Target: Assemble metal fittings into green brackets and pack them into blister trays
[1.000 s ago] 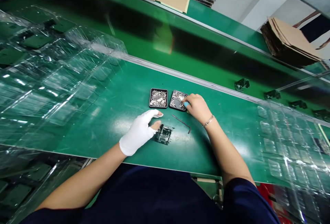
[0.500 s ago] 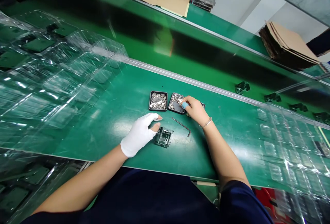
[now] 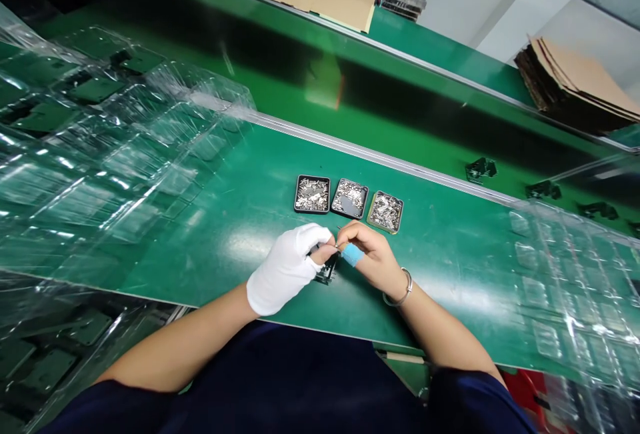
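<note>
- My left hand (image 3: 287, 269), in a white cloth glove with bare fingertips, is curled, thumb and finger drawn close together; I cannot tell whether they grip anything.
- My right hand (image 3: 375, 259), bare with a blue band round one digit, meets it, nearly closed, its fingertips pinching a tiny shiny piece (image 3: 337, 247).
- Just under my hands, a small dark part (image 3: 326, 275) lies partly hidden on the glossy green worktop (image 3: 235, 187).
- Beyond, side by side, sit three squarish trays of silvery bits: a black-rimmed left tray (image 3: 311, 211), a black-rimmed middle tray (image 3: 347, 207), a yellowish-edged right tray (image 3: 384, 229).
- Clear plastic moulded sheets (image 3: 150, 134) lie far left.
</note>
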A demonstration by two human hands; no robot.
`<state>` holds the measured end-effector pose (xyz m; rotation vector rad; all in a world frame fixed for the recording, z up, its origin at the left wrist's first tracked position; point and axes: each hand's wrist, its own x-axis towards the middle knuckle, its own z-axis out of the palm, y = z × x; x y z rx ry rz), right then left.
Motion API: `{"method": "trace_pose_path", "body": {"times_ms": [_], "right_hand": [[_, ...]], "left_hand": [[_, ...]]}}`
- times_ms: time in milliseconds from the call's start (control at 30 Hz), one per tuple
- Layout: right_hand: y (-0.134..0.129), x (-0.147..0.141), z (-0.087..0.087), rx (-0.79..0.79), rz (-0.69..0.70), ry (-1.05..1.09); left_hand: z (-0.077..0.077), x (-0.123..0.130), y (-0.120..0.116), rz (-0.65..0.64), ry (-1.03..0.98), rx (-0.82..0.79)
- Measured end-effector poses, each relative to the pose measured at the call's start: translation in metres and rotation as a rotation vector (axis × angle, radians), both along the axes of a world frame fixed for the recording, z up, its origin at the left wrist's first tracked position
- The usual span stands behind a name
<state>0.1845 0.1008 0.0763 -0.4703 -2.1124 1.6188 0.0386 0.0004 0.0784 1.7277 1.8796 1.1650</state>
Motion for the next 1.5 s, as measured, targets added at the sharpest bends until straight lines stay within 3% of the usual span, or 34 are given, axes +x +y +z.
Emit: {"method": "trace_pose_path", "body": {"times_ms": [133,233,300,367,467,600,833,967,1100,1300,1400,1500], "right_hand": [[0.003,0.006,0.005,-0.129,0.114,-0.114],[0.003,0.012,0.009,-0.165,0.276,-0.162],[0.003,0.016,0.008,-0.093,0.295,-0.142],[0.004,0.020,0.004,0.034,0.210,-0.136],[0.005,0.024,-0.004,0.230,0.079,-0.187],[0.002,0.022,-0.012,0.430,0.074,-0.237],[-0.003,0.021,-0.018,0.584,0.077,-0.304],[-0.005,0.021,-0.017,0.653,0.083,-0.425],[-0.010,0.020,-0.016,0.667,0.026,-0.501],[-0.015,0.018,-0.017,0.446,-0.022,-0.354],[-0.019,0.015,-0.016,0.502,0.000,-0.342],[-0.022,0.013,-0.017,0.558,0.013,-0.352]], "left_hand": [[-0.003,-0.003,-0.006,-0.144,0.285,0.092],[-0.005,-0.004,-0.014,-0.267,0.320,0.035],[-0.010,-0.006,-0.020,-0.261,0.229,0.020],[-0.020,-0.009,-0.025,-0.196,0.119,-0.005],[-0.037,-0.011,-0.028,-0.184,0.010,-0.172],[-0.048,-0.005,-0.024,-0.152,-0.123,-0.256],[-0.035,0.007,-0.017,-0.128,0.064,-0.077],[-0.038,0.009,-0.019,-0.112,0.202,-0.031],[-0.041,0.009,-0.021,-0.094,0.199,-0.017],[-0.024,-0.002,-0.017,-0.207,0.040,-0.181],[-0.013,-0.006,-0.010,-0.221,0.204,-0.282],[-0.008,-0.006,-0.005,-0.209,0.370,-0.282]]}}
